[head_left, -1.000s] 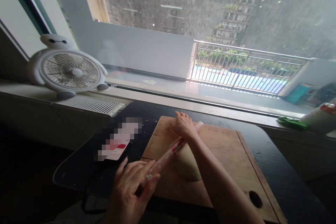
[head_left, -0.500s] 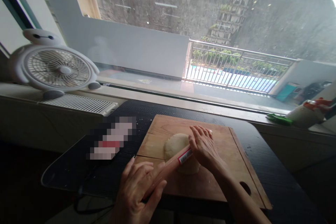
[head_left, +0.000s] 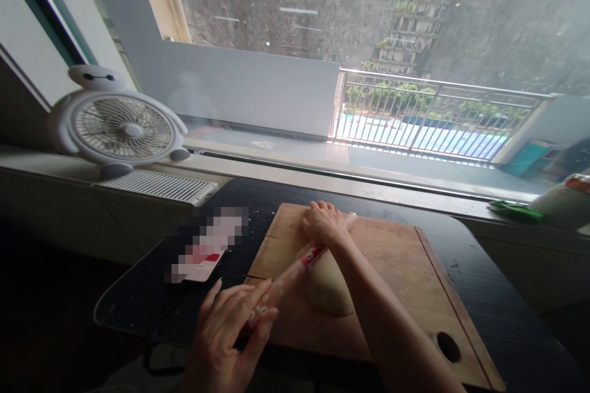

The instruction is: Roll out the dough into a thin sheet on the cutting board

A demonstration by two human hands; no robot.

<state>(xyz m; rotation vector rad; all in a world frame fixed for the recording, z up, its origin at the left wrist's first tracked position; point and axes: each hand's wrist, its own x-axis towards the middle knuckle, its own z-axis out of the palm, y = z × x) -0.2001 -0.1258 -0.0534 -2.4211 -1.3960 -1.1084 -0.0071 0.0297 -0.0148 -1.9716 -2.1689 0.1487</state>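
In the lower middle of the frame, a rolling pin [head_left: 283, 285] slants across a pale mass of dough [head_left: 329, 291] on a wooden board [head_left: 396, 282]. Only part of the dough can be made out: the pin crosses it, and the right hand and forearm cover much of its upper and right side.

The left hand [head_left: 228, 325], lower centre-left, lies over the pin's near end and hides its tip. Its thumb is apart from the fingers, with the pin between them; whether they press tightly on it cannot be told. The right hand [head_left: 325, 221], near the centre, lies across the pin toward its far end, which shows just beyond the wrist. Its fingers lie close together, but their undersides are out of sight, so their hold cannot be told.

Left of the board, on the dark table [head_left: 483, 258], a flat pinkish object [head_left: 203, 270] is mostly lost under blurred blocks. A white fan [head_left: 129, 126] stands at the left. At the right edge, a pale container [head_left: 562, 202] is cut off by the frame, with a green item [head_left: 516, 211] beside it, too indistinct to identify.
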